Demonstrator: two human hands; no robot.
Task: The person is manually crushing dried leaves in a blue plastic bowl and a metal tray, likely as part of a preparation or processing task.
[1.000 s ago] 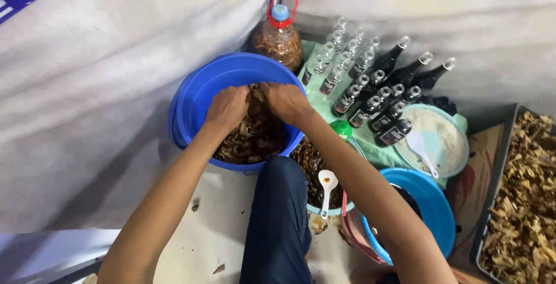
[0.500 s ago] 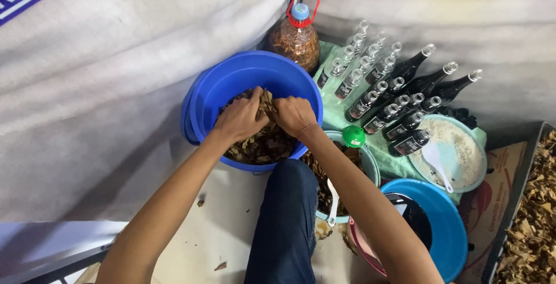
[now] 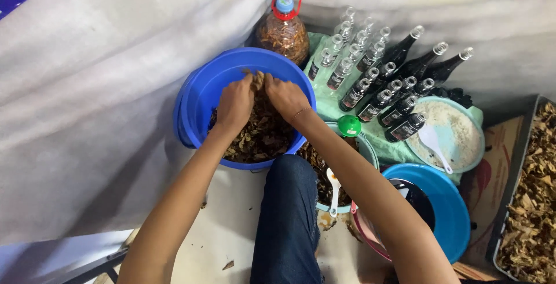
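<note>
- Both hands sit inside the blue basin point(image 3: 200, 96): the left hand point(image 3: 234, 105) and the right hand point(image 3: 286, 97) are each cupped shut around a clump of dried brown leaf pieces point(image 3: 258, 136), knuckles nearly touching above the heap.
- That leaf litter fills the basin's lower half; the far inner wall is bare, smooth plastic.
- Just behind the basin stands a clear plastic jug point(image 3: 282, 34) with a blue cap and red handle, packed with similar brown material.
- To the basin's right, dark glass bottles point(image 3: 382, 78) with clear stoppers lie in tilted rows on a green cloth.
- Right of the bottles, a pale bowl point(image 3: 457, 136) holds white grains and a white spoon point(image 3: 433, 144).
- Near the basin's right rim, a smaller bowl point(image 3: 368, 154) of brown pieces carries a green lid.
- A jeans-clad knee point(image 3: 289, 203) touches the basin's near rim; grey tarpaulin point(image 3: 104, 87) crowds its left side, leaving little room.
</note>
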